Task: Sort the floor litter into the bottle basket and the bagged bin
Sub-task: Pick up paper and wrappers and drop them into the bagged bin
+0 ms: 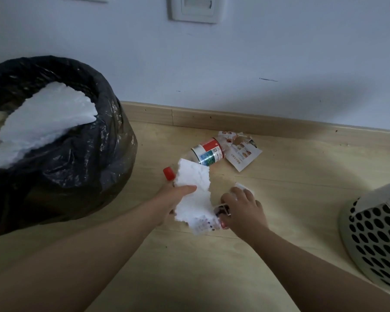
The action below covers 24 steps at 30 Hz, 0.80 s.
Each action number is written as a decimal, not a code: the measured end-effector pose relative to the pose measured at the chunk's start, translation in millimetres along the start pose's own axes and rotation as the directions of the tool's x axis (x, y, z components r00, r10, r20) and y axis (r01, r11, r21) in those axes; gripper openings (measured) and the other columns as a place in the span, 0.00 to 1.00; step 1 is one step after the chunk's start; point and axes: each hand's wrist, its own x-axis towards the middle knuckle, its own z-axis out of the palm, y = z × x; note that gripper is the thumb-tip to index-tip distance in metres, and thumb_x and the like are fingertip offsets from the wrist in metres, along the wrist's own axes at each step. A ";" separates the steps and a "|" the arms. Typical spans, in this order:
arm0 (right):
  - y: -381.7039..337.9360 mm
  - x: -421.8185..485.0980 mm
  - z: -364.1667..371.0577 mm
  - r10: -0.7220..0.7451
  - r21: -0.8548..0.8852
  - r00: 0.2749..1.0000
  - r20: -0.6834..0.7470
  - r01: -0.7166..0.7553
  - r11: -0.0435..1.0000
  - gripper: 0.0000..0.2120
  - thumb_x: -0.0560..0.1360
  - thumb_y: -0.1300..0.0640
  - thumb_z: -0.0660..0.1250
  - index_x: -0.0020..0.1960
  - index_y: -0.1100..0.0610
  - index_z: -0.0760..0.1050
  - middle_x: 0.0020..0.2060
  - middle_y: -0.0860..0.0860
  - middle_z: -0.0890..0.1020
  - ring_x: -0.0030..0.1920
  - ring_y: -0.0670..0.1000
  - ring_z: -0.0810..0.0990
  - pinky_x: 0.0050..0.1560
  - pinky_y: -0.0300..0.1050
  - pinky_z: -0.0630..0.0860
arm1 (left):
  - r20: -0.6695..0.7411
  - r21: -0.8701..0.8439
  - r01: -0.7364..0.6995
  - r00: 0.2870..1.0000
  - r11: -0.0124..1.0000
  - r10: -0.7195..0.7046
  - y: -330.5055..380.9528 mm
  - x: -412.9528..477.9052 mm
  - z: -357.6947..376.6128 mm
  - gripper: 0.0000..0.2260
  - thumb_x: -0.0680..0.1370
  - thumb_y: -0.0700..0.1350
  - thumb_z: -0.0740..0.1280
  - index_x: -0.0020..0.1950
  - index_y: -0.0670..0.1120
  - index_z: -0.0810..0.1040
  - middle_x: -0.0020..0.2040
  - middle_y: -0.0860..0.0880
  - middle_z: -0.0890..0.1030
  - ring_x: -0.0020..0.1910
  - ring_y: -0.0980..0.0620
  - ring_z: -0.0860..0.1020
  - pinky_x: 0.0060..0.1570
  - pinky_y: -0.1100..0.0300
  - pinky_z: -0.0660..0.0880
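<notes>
- Head view, looking down at a pale wooden floor [291, 199] where it meets a white wall.
- Hard to make out: the left hand [175, 199] has its thumb laid across the front of a jagged white foam piece [195, 190], and its fingers are hidden behind the foam, gripping it above the floor at centre frame.
- A printed paper [204, 225] shows under the foam's lower edge; whether it is held or lies on the floor cannot be told.
- The right hand [243, 209], just right of the foam, has bent fingers. Their tips rest on a white scrap [244, 186], and a small dark printed wrapper [222, 209] sits by the thumb. Whether it grips either cannot be told.
- A plastic bottle [208, 154] lies on its side above centre, its middle partly covered by the foam. Its long axis runs diagonally, with the red cap [169, 173] pointing lower left and the base pointing upper right.
- Torn printed packaging [243, 152] lies touching the bottle's base, near the skirting board.
- At left, cut off by the frame edge, a bin lined with a black bag [77, 167] holds a large white foam slab [47, 118] leaning over its rim, with yellowish material barely visible beneath.
- At lower right, a pale perforated basket [378, 244] is cut off by the edge and its inside is out of sight.
</notes>
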 end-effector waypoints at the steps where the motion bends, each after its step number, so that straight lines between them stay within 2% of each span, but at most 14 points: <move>1: 3.4 2.2 0.1 -0.007 0.031 0.999 -0.049 0.009 0.999 0.13 0.76 0.52 0.63 0.60 0.52 0.70 0.65 0.50 0.69 0.67 0.54 0.64 0.61 0.47 0.67 | 0.008 -0.026 0.010 1.000 1.000 -0.009 -2.0 2.9 0.8 0.11 0.74 0.47 0.71 0.54 0.47 0.76 0.55 0.47 0.80 0.56 0.45 0.77 0.60 0.51 0.74; 3: 9.8 6.7 -2.5 0.005 0.102 0.993 -0.119 0.008 0.995 0.02 0.75 0.60 0.62 0.47 0.55 0.70 0.50 0.49 0.75 0.57 0.55 0.71 0.45 0.43 0.67 | 0.008 -0.089 0.027 1.000 0.996 -0.026 -5.7 10.1 2.9 0.10 0.74 0.45 0.71 0.54 0.46 0.76 0.52 0.47 0.81 0.54 0.46 0.79 0.60 0.48 0.75; 4: 12.6 8.0 -3.8 0.034 0.149 0.990 -0.138 -0.013 0.989 0.06 0.74 0.63 0.60 0.41 0.55 0.67 0.42 0.49 0.73 0.50 0.55 0.72 0.38 0.43 0.64 | 0.004 -0.115 0.027 1.000 0.993 -0.027 -6.9 11.8 4.0 0.10 0.74 0.45 0.71 0.53 0.46 0.76 0.50 0.48 0.81 0.52 0.46 0.79 0.59 0.49 0.76; 7: 19.2 16.6 -23.8 0.211 0.312 0.960 -0.184 -0.146 0.939 0.07 0.75 0.66 0.55 0.41 0.55 0.62 0.33 0.51 0.70 0.39 0.56 0.71 0.33 0.44 0.62 | -0.009 -0.130 0.001 1.000 0.991 -0.002 -5.3 20.0 8.3 0.09 0.76 0.45 0.69 0.54 0.43 0.77 0.47 0.48 0.81 0.45 0.49 0.79 0.51 0.56 0.76; 9: 17.6 25.7 -47.2 0.340 0.411 0.897 -0.281 -0.208 0.887 0.06 0.77 0.64 0.54 0.46 0.54 0.66 0.37 0.52 0.75 0.40 0.57 0.72 0.37 0.45 0.65 | -0.019 -0.105 -0.019 1.000 0.994 0.017 -4.0 22.6 11.6 0.10 0.77 0.45 0.67 0.56 0.43 0.76 0.54 0.45 0.82 0.52 0.45 0.80 0.48 0.60 0.72; 11: 15.9 36.8 -68.6 0.416 0.464 0.792 -0.447 -0.193 0.865 0.13 0.78 0.64 0.53 0.56 0.52 0.71 0.49 0.54 0.79 0.46 0.58 0.75 0.41 0.46 0.67 | -0.020 -0.055 -0.013 1.000 0.998 0.012 -3.3 25.7 14.9 0.15 0.77 0.47 0.67 0.61 0.42 0.76 0.57 0.43 0.80 0.56 0.42 0.78 0.47 0.61 0.69; 13: 13.7 48.7 -83.4 0.368 0.427 0.682 -0.632 -0.090 0.900 0.21 0.77 0.68 0.54 0.66 0.53 0.71 0.60 0.54 0.77 0.55 0.59 0.75 0.48 0.49 0.68 | -0.002 -0.023 0.018 1.000 1.000 -0.018 -0.3 29.0 15.2 0.16 0.77 0.49 0.66 0.61 0.42 0.75 0.52 0.47 0.80 0.45 0.52 0.78 0.44 0.61 0.72; 14: 13.1 57.0 -85.3 0.301 0.365 0.671 -0.678 -0.048 0.930 0.23 0.76 0.69 0.55 0.67 0.54 0.70 0.64 0.54 0.75 0.61 0.59 0.73 0.54 0.50 0.69 | 0.014 -0.004 0.047 0.999 0.999 -0.047 1.5 31.5 14.2 0.15 0.77 0.50 0.66 0.60 0.43 0.75 0.49 0.48 0.78 0.40 0.56 0.75 0.41 0.62 0.72; 15: 12.3 65.0 -84.5 0.222 0.290 0.708 -0.670 -0.026 0.957 0.23 0.76 0.67 0.56 0.69 0.53 0.69 0.69 0.54 0.71 0.66 0.59 0.69 0.60 0.52 0.66 | 0.017 0.014 0.079 0.997 0.997 -0.079 3.3 32.8 12.9 0.14 0.77 0.51 0.66 0.58 0.45 0.75 0.46 0.49 0.77 0.36 0.57 0.72 0.36 0.63 0.70; 16: 11.8 73.4 -78.9 0.154 0.222 0.793 -0.589 -0.024 0.975 0.22 0.78 0.63 0.57 0.70 0.51 0.66 0.72 0.53 0.65 0.70 0.58 0.64 0.66 0.54 0.63 | 0.014 0.033 0.104 0.994 0.994 -0.105 5.0 35.5 11.2 0.13 0.77 0.53 0.66 0.56 0.46 0.75 0.44 0.49 0.76 0.33 0.55 0.69 0.32 0.63 0.66; 18: 11.6 84.8 -57.0 0.076 0.091 0.960 -0.271 -0.053 0.994 0.24 0.79 0.51 0.56 0.74 0.47 0.57 0.76 0.52 0.54 0.75 0.59 0.56 0.70 0.58 0.58 | 0.014 0.056 0.163 0.986 0.985 -0.164 7.3 40.5 8.2 0.12 0.76 0.54 0.67 0.52 0.47 0.74 0.43 0.49 0.73 0.35 0.53 0.67 0.31 0.62 0.63; 20: 13.8 88.6 -33.3 0.066 -0.017 0.997 -0.027 -0.067 0.998 0.28 0.78 0.43 0.56 0.75 0.46 0.51 0.77 0.51 0.48 0.76 0.58 0.50 0.73 0.59 0.53 | 0.019 0.051 0.205 0.978 0.977 -0.206 9.2 43.9 7.1 0.10 0.76 0.54 0.67 0.46 0.47 0.72 0.39 0.50 0.71 0.35 0.53 0.66 0.33 0.62 0.63; 22: 15.2 89.3 -24.7 0.104 -0.019 0.994 -0.044 -0.105 0.994 0.28 0.78 0.42 0.57 0.74 0.48 0.54 0.77 0.51 0.52 0.76 0.57 0.50 0.73 0.56 0.53 | 0.020 0.044 0.247 0.969 0.968 -0.248 12.1 47.2 7.2 0.11 0.76 0.53 0.67 0.44 0.47 0.71 0.38 0.49 0.70 0.35 0.53 0.66 0.34 0.61 0.62; 24: 15.0 90.5 -27.9 0.122 0.005 0.981 -0.151 -0.123 0.992 0.23 0.78 0.47 0.59 0.71 0.51 0.62 0.72 0.52 0.63 0.72 0.57 0.60 0.69 0.53 0.62 | 0.026 0.040 0.281 0.959 0.959 -0.282 13.5 49.7 7.7 0.11 0.76 0.53 0.67 0.44 0.47 0.71 0.37 0.49 0.71 0.33 0.53 0.67 0.35 0.60 0.62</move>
